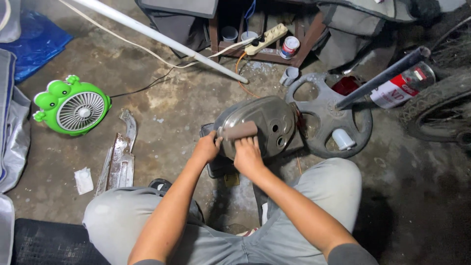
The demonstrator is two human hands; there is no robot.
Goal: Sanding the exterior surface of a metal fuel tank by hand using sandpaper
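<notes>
Nearest: grey-trousered knees spread wide, seated low over a stained concrete floor [171, 105].

Between the knees, two bare forearms reaching forward. Left hand [207, 147] curled shut around the near-left edge of a dull metal cover [265, 122], steadying it. Right hand [248, 154] pressed flat, fingers together, onto a brown sanding block [239, 130]; grip clamped down on the block from behind rather than wrapped round it.

Block lying crosswise on the cover's near-left shoulder, long axis running left to right, tilted slightly up toward the right. Just ahead of the right hand's fingertips, touching them; left hand just beside the block's left end. Right hand the nearer of the two to the block's middle. Rest of the cover stretching away and to the right from the grip, two small holes showing in that far part. Cover resting on a dark flat piece on the floor.

Beyond the cover, touching or nearly so: a black spoked wheel [326, 110] lying flat, a white cap [342, 139] in one opening, a dark bar [382, 78] slanting across it.

Off to the left: a rusty bracket [119, 157], a green frog-shaped fan [73, 105].

Farthest: a white pipe [157, 35], a power strip [266, 39], a small wooden rack.
</notes>
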